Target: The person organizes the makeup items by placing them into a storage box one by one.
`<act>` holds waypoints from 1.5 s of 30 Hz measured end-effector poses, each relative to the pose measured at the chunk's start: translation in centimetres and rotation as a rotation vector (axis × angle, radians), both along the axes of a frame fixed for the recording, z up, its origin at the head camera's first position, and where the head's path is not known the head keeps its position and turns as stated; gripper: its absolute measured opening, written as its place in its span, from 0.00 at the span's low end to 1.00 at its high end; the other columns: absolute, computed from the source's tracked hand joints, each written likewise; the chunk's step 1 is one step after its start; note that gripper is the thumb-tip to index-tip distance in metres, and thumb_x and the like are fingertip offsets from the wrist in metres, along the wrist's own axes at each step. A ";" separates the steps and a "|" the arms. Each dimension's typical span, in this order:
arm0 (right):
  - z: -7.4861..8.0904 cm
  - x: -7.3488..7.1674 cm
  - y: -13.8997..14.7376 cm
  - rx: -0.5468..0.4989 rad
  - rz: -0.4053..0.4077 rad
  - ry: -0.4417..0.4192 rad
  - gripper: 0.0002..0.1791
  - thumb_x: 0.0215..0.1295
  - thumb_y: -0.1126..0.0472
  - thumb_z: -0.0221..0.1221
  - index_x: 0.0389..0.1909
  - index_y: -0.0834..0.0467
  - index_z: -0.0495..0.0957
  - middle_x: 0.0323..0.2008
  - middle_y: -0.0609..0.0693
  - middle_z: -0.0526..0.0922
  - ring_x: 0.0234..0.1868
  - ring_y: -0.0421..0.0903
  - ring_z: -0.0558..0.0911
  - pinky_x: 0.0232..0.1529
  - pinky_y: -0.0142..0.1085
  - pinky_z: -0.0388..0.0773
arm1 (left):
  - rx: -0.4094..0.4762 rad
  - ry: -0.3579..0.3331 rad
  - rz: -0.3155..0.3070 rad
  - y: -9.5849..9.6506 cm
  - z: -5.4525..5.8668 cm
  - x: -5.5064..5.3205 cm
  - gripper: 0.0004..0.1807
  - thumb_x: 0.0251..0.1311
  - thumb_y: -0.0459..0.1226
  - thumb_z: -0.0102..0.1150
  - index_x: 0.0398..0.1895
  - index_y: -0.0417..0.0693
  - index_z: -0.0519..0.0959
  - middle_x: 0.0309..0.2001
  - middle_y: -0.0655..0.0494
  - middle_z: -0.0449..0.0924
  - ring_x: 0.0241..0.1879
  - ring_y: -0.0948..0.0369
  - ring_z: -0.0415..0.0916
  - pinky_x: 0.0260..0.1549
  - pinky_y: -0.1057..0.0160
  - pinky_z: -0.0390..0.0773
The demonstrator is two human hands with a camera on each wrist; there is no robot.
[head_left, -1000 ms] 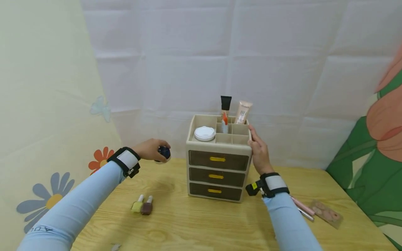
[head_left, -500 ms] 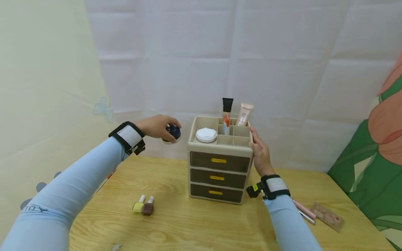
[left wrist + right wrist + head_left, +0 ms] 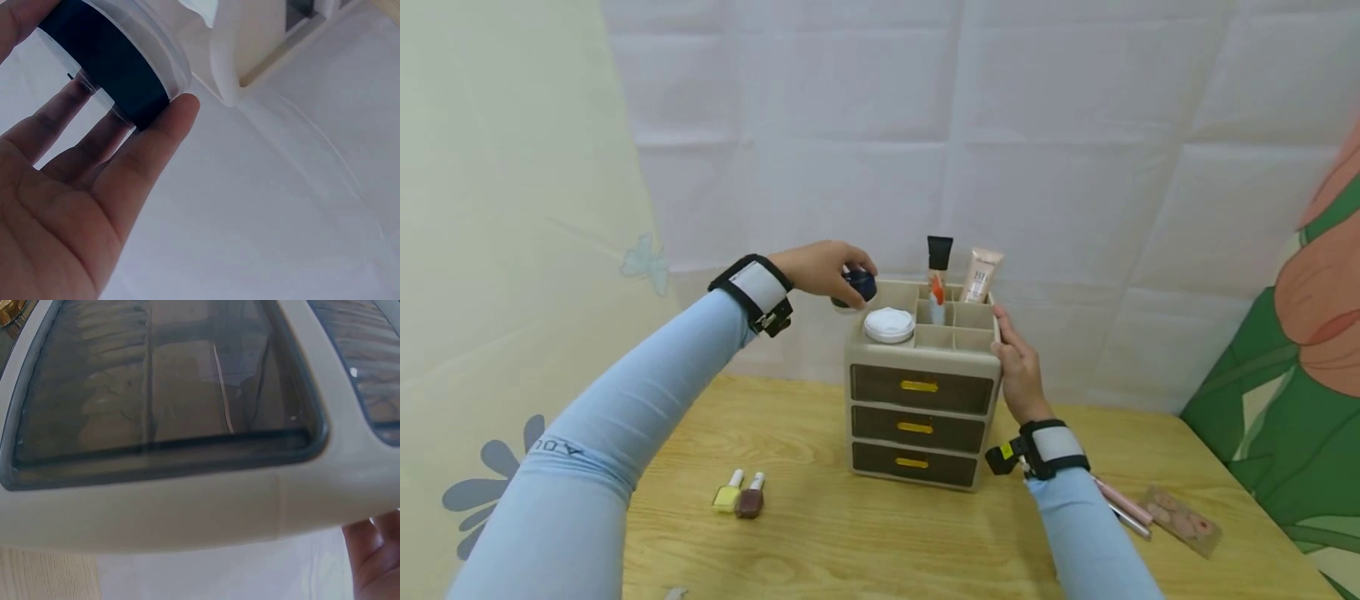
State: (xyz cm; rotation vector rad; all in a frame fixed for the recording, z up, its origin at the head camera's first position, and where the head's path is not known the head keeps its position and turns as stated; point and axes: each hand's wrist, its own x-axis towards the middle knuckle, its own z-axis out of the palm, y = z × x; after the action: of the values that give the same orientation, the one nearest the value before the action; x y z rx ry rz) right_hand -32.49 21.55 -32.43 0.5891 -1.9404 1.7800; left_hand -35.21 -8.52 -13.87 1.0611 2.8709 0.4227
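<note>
Creased white cloth (image 3: 820,150) hangs beyond both hands, at the back of a wood-grain table (image 3: 805,542). Leftmost, past the left sleeve (image 3: 625,417), pale yellow cloth (image 3: 512,208) bears printed flowers. On the table, below the left hand (image 3: 822,271), two white-capped items sit close together: a yellow bottle (image 3: 726,497) and, to its right, a brownish bottle (image 3: 749,502). Left hand, condition: raised, thumb and fingers curled round a jar (image 3: 861,286) with a dark blue band. Said jar is at the upper left edge of a beige organizer (image 3: 922,357); whether the two touch I cannot tell. Standing upright between the hands, the organizer has three closed dark drawers (image 3: 958,393). Its top holds, nearest the left hand, a white round container (image 3: 889,323), then an orange-tipped item (image 3: 937,302), a black-capped tube (image 3: 939,252) behind that, and a pale pink tube (image 3: 981,277) nearest the right hand (image 3: 1022,377). Right hand, condition: visible fingers extended against the organizer's right side. Beside the right wrist lie a pink stick (image 3: 1127,503), a silver stick (image 3: 1133,522) and a palette (image 3: 1183,521). Rightmost, beyond that hand, hangs leaf-printed cloth (image 3: 1300,350).
</note>
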 end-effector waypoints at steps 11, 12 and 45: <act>-0.3 -0.3 -0.4 -0.003 0.022 -0.017 0.31 0.71 0.67 0.38 0.75 0.60 0.49 0.76 0.49 0.46 0.75 0.45 0.45 0.71 0.41 0.43 | 0.050 -0.049 0.048 3.2 -1.8 -3.2 0.32 0.56 0.43 0.69 0.64 0.46 0.72 0.59 0.45 0.73 0.53 0.54 0.72 0.51 0.57 0.74; -0.3 -0.3 -0.4 -0.004 0.024 -0.014 0.31 0.71 0.67 0.38 0.75 0.60 0.49 0.76 0.49 0.46 0.75 0.45 0.44 0.71 0.41 0.43 | 0.046 -0.050 0.051 3.3 -2.0 -3.4 0.32 0.56 0.43 0.69 0.65 0.46 0.72 0.59 0.45 0.73 0.53 0.53 0.72 0.51 0.57 0.74; -0.1 -0.3 -1.0 -0.002 0.015 -0.016 0.31 0.71 0.69 0.38 0.75 0.61 0.49 0.75 0.50 0.48 0.74 0.45 0.46 0.70 0.35 0.46 | -0.105 -0.028 0.074 4.6 -3.8 -3.4 0.32 0.57 0.43 0.68 0.66 0.49 0.72 0.63 0.47 0.70 0.60 0.52 0.69 0.54 0.58 0.72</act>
State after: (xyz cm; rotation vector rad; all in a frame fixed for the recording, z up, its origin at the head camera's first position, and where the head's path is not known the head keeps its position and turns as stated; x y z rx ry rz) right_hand -32.82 20.57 -32.57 0.5916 -1.9499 1.8003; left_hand -38.61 -3.90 -17.67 0.9281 2.8786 0.2839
